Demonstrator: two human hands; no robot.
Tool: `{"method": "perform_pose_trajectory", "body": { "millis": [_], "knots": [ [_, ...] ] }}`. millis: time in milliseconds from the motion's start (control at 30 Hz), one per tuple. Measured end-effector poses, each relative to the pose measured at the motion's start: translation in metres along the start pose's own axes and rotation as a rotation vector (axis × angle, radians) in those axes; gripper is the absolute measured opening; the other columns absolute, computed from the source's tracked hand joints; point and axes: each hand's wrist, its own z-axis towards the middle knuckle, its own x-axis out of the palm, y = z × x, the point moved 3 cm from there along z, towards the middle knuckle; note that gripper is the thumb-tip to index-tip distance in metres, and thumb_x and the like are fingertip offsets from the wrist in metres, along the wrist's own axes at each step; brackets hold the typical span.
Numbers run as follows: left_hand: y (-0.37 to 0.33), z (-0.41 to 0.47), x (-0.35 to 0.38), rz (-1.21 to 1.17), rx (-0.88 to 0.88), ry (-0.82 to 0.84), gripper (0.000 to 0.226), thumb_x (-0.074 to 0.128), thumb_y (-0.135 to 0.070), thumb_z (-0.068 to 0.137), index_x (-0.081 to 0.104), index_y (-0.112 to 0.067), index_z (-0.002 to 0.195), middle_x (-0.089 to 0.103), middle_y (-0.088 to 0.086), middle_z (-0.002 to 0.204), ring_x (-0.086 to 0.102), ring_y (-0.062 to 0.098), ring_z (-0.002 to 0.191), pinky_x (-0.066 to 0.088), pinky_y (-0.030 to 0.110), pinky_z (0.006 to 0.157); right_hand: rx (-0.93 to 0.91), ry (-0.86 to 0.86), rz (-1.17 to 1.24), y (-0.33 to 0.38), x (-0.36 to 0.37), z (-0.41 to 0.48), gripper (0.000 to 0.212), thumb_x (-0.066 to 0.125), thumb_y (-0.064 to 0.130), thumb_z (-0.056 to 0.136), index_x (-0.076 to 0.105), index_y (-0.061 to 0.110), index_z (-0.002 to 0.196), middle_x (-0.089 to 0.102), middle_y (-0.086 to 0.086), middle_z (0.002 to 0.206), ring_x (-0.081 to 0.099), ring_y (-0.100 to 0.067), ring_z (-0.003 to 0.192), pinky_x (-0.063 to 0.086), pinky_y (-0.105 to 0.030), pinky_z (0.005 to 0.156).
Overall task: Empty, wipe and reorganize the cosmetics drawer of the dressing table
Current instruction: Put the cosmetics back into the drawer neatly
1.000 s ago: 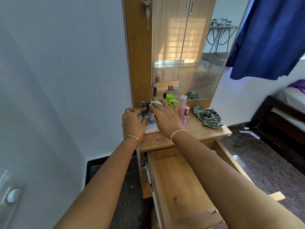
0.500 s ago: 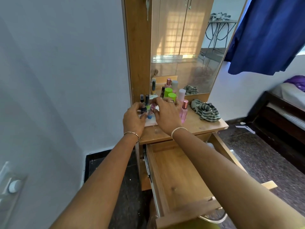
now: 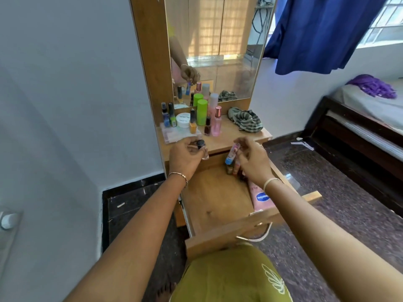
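Curled round a small clear bottle (image 3: 204, 154) with a black cap, the left hand (image 3: 185, 159) holds it just over the front edge of the dressing table top (image 3: 231, 136). Beside it, the right hand (image 3: 250, 162) pinches a slim pink tube (image 3: 231, 154) with a blue end between thumb and fingertips, tilted above the back of the drawer (image 3: 216, 199).

The drawer is pulled well out, and a pink lotion tube (image 3: 260, 197) lies along its right wall. A few small items sit at the back right under the right hand, too hidden to name.

On the table top stand nail polish bottles (image 3: 193, 125), a white jar (image 3: 183, 119), a green bottle (image 3: 201, 114) and a pink spray bottle (image 3: 217, 123), clustered at the left by a clear flat box (image 3: 178, 134). A striped cloth (image 3: 245, 119) is bunched at the right. Behind them the mirror (image 3: 213, 51) reflects the bottles, and a blue curtain (image 3: 316, 33) hangs far right.
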Motion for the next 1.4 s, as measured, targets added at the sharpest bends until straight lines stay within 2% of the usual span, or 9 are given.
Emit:
{"method": "perform_pose_trajectory", "body": {
  "millis": [133,267,367,567,733,833,933,1200,1400],
  "knots": [
    [0.002,-0.017,0.032,0.0,-0.016,0.104,0.033,0.079,-0.018,0.074,0.068,-0.019,0.105,0.071,-0.005,0.094,0.067,0.005,0.075,0.055,0.019,0.07,0.065,-0.033,-0.034,-0.036,-0.023,-0.019,0.024,0.057,0.003,0.087,0.063,0.018,0.106,0.064,0.004,0.095,0.061,-0.016,0.088,0.046,-0.023,0.078],
    [0.008,-0.03,0.061,0.055,-0.04,0.194,0.027,0.08,-0.015,0.072,0.069,-0.026,0.094,0.069,-0.009,0.083,0.057,-0.001,0.063,0.045,0.006,0.061,0.107,-0.011,-0.091,-0.059,-0.031,-0.029,0.02,0.061,0.006,0.087,0.065,0.015,0.105,0.066,0.0,0.1,0.06,-0.016,0.089,0.049,-0.027,0.081],
    [0.015,-0.036,0.08,0.08,-0.053,0.232,0.028,0.081,-0.013,0.071,0.071,-0.022,0.095,0.07,-0.006,0.087,0.056,-0.001,0.066,0.044,0.003,0.062,0.114,0.086,-0.132,-0.069,-0.028,-0.031,0.019,0.064,0.007,0.086,0.064,0.014,0.104,0.064,-0.002,0.098,0.059,-0.016,0.086,0.045,-0.022,0.076],
    [0.027,-0.033,0.111,0.141,-0.08,0.263,0.032,0.082,-0.008,0.068,0.073,-0.019,0.097,0.071,-0.003,0.091,0.056,-0.005,0.065,0.044,0.001,0.065,0.096,0.184,-0.201,-0.076,-0.022,-0.031,0.015,0.066,0.01,0.084,0.066,0.013,0.099,0.064,-0.004,0.096,0.06,-0.018,0.088,0.052,-0.035,0.082],
    [0.035,-0.029,0.13,0.219,-0.049,0.293,0.033,0.082,-0.014,0.068,0.073,-0.019,0.1,0.071,0.001,0.095,0.067,0.012,0.081,0.056,0.029,0.08,0.086,0.218,-0.215,-0.081,-0.016,-0.027,0.012,0.065,0.013,0.081,0.066,0.013,0.093,0.066,-0.004,0.093,0.061,-0.02,0.085,0.051,-0.035,0.079],
    [0.038,-0.027,0.136,0.237,-0.059,0.301,0.034,0.081,-0.014,0.068,0.073,-0.018,0.102,0.071,0.002,0.097,0.068,0.016,0.085,0.056,0.035,0.082,0.073,0.217,-0.245,-0.083,-0.013,-0.026,0.01,0.066,0.015,0.08,0.062,0.018,0.089,0.065,-0.001,0.088,0.06,-0.018,0.081,0.051,-0.032,0.072],
    [0.041,-0.026,0.141,0.252,-0.057,0.314,0.036,0.081,-0.014,0.069,0.072,-0.018,0.103,0.071,0.003,0.098,0.067,0.017,0.086,0.056,0.035,0.083,0.061,0.216,-0.272,-0.084,-0.011,-0.027,0.01,0.067,0.016,0.079,0.061,0.019,0.086,0.065,0.001,0.085,0.059,-0.017,0.078,0.047,-0.028,0.066],
    [0.045,-0.024,0.146,0.257,-0.054,0.328,0.036,0.08,-0.011,0.07,0.072,-0.015,0.104,0.071,0.004,0.1,0.067,0.017,0.086,0.056,0.033,0.083,0.053,0.223,-0.294,-0.084,-0.007,-0.026,0.011,0.069,0.014,0.078,0.063,0.018,0.087,0.064,0.002,0.088,0.058,-0.015,0.08,0.045,-0.023,0.065],
    [0.044,-0.025,0.148,0.257,-0.049,0.318,0.037,0.08,-0.009,0.07,0.071,-0.017,0.105,0.07,0.0,0.101,0.066,0.012,0.083,0.052,0.02,0.077,0.064,0.225,-0.301,-0.082,-0.008,-0.026,0.016,0.068,0.022,0.083,0.065,0.016,0.098,0.059,0.001,0.094,0.055,-0.015,0.083,0.039,-0.021,0.067]
  ]
}}
